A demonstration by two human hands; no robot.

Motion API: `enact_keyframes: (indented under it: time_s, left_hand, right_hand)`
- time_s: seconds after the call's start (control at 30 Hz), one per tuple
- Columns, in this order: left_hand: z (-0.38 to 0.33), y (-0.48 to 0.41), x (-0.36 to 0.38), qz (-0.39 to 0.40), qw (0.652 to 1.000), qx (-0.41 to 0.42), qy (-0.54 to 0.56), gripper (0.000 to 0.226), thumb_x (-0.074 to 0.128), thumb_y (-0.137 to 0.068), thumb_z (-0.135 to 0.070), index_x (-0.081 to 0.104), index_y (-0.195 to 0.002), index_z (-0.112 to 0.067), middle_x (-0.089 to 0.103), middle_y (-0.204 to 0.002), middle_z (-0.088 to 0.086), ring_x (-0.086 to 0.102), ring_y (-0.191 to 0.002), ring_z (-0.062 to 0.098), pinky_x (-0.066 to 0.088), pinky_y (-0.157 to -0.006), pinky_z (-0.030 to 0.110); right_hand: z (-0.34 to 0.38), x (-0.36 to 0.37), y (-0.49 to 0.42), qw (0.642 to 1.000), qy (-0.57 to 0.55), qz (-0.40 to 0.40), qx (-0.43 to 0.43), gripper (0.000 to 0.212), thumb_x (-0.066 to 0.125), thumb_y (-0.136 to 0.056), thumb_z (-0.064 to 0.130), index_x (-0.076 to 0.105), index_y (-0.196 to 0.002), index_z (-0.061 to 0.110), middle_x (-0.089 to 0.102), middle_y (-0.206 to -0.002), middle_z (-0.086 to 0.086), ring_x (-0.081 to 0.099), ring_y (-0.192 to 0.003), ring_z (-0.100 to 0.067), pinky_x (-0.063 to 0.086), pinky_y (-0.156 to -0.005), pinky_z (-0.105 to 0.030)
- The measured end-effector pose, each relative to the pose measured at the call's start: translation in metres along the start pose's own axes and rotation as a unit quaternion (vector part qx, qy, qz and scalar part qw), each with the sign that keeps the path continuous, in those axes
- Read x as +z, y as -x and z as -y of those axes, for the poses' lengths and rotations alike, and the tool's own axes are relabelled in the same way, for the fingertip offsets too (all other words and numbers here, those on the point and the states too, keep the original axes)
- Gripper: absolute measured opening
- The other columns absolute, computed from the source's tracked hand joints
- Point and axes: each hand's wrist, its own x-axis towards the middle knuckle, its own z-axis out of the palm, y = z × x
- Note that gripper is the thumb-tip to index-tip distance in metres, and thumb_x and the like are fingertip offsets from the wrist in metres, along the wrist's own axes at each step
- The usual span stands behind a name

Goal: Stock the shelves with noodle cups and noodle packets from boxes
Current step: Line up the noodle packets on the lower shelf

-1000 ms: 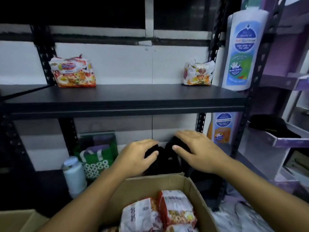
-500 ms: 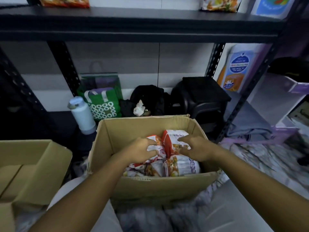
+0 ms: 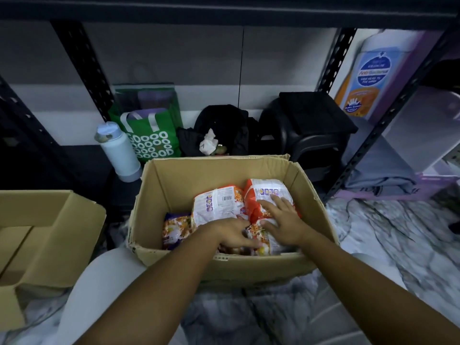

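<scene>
An open cardboard box (image 3: pixel 219 163) stands on the floor in front of me, under the black shelf (image 3: pixel 224 13). Several noodle packets lie in it: a white-orange one (image 3: pixel 219 205), an orange one (image 3: pixel 263 192) to its right, a purple-edged one (image 3: pixel 174 230) at the left and a front packet (image 3: pixel 266 245). My left hand (image 3: pixel 231 232) reaches down into the box and its fingers curl onto the front packet. My right hand (image 3: pixel 283 220) lies with spread fingers on the orange packet.
A second open cardboard box (image 3: pixel 49 235) sits at the left. Behind the boxes stand a white bottle (image 3: pixel 119 150), a green bag (image 3: pixel 149 138), black bags (image 3: pixel 224 128) and a black stool (image 3: pixel 313 130). Metal shelf uprights (image 3: pixel 333 61) flank the bay.
My view dropped from the shelf to the box. Both hands came down from the black bags into the box and now lie lower among the packets.
</scene>
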Motion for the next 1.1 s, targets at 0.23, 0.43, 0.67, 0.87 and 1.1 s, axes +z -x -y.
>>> enact_keyframes:
  time_s: [0.23,0.43,0.67,0.87,1.1]
  left_hand:
    - [0.011,-0.008,0.001,-0.030,0.997,0.030,0.064,0.038,0.071,-0.092,-0.052,0.053,-0.113,-0.026,0.055,-0.090,-0.015,0.053,-0.081,0.005,0.040,-0.067,0.025]
    - [0.021,-0.007,0.000,-0.025,0.994,0.029,0.105,0.034,0.071,-0.093,-0.050,0.058,-0.119,-0.031,0.062,-0.102,-0.010,0.062,-0.097,0.015,0.046,-0.078,0.030]
    - [0.051,0.015,-0.017,-0.036,0.998,-0.039,0.020,0.047,0.062,-0.098,-0.053,0.059,-0.136,-0.026,0.060,-0.137,0.001,0.057,-0.120,0.020,0.047,-0.102,0.037]
    - [0.089,0.039,-0.025,-0.103,0.989,-0.084,0.068,0.040,0.065,-0.099,-0.045,0.063,-0.132,-0.023,0.062,-0.128,0.004,0.061,-0.110,0.021,0.050,-0.094,0.033]
    - [0.071,0.053,-0.029,-0.230,0.938,-0.029,0.257,0.054,0.046,-0.102,-0.062,0.041,-0.150,-0.036,0.055,-0.136,-0.009,0.061,-0.097,0.008,0.049,-0.077,0.029]
  right_hand:
    - [-0.010,0.006,-0.013,0.992,-0.076,-0.091,-0.036,0.044,0.068,-0.095,0.046,0.055,-0.132,0.026,0.049,-0.137,0.002,0.041,-0.136,-0.025,0.036,-0.113,-0.042]
    - [-0.002,0.001,-0.011,0.992,-0.060,-0.108,-0.024,0.040,0.069,-0.088,0.057,0.053,-0.113,0.030,0.050,-0.117,0.008,0.051,-0.114,-0.020,0.048,-0.098,-0.041]
    - [0.034,0.000,-0.023,0.991,0.085,-0.080,0.073,0.062,0.065,-0.089,0.061,0.042,-0.140,0.034,0.044,-0.139,-0.009,0.044,-0.128,-0.039,0.049,-0.099,-0.049]
    - [0.023,-0.015,-0.025,0.977,-0.030,-0.202,0.059,0.013,0.063,-0.095,0.028,0.060,-0.107,0.023,0.064,-0.104,-0.006,0.063,-0.094,-0.035,0.048,-0.073,-0.037]
    - [0.053,-0.060,-0.002,0.918,-0.342,-0.199,0.014,0.012,0.061,-0.102,0.039,0.066,-0.100,0.028,0.077,-0.092,0.005,0.074,-0.085,-0.011,0.059,-0.078,-0.036]
